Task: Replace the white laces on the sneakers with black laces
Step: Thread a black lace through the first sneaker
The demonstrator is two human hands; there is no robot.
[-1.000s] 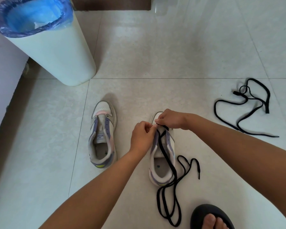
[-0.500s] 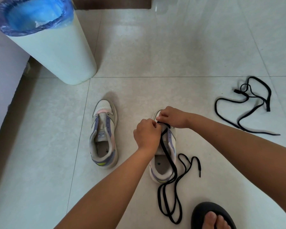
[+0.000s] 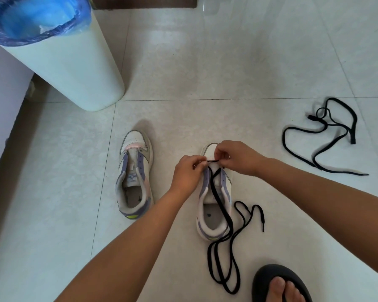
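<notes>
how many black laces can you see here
2. One black lace is threaded at the toe of the right sneaker, trailing onto the floor; the spare lace lies loose on the tiles, far right.

White bin (image 3: 70, 68) with blue liner, upper left; dark sandal (image 3: 268, 277) on foot, bottom right.

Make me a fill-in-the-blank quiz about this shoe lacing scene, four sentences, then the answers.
1. Both hands, left hand and right hand, pinch a lace coloured ____.
2. The sneaker without any lace lies to the ____ of the sneaker being laced.
3. The spare black lace lies loose on the ____.
4. The white bin is lined with a bag coloured ____.

Missing words: black; left; floor; blue
</notes>
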